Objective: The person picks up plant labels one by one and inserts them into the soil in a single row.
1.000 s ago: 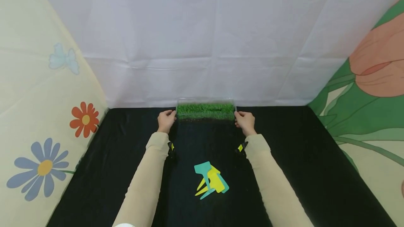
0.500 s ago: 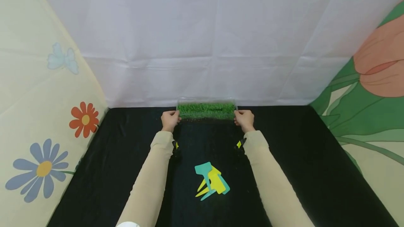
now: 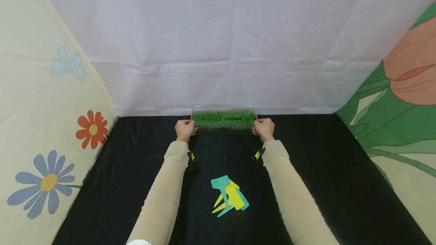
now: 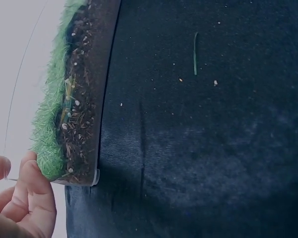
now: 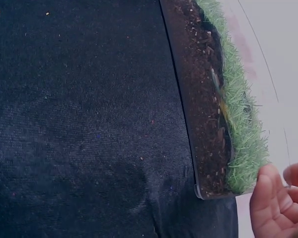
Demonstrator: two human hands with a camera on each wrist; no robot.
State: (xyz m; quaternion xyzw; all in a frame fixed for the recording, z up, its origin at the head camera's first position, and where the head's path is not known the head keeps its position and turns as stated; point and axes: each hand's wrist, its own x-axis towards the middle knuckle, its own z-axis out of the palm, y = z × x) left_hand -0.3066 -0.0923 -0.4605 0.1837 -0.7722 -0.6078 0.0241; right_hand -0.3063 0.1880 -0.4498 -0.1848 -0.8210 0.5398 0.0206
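A clear plastic box (image 3: pixel 223 107) stands at the far edge of the black cloth. Inside it, artificial grass (image 3: pixel 223 116) lies over dark soil (image 4: pixel 82 124), seen through the wall in both wrist views. My left hand (image 3: pixel 185 129) pinches the box's left side between thumb and curled fingers. On the opposite side, my right hand (image 3: pixel 264 128) pinches the right wall the same way. Closer to me, several T-shaped plant labels lie overlapping, teal (image 3: pixel 220 182) and yellow (image 3: pixel 234 197).
Black cloth (image 3: pixel 306 169) covers the table. A white sheet (image 3: pixel 218 41) hangs right behind the box, with flower-printed panels at the left (image 3: pixel 41 124) and right (image 3: pixel 402 124). Pale crumbs and a loose green blade (image 4: pixel 195 54) lie on the cloth.
My left hand has shifted slightly right, its fingers farther onto the box's left end. The right hand has barely moved. The labels lie as before.
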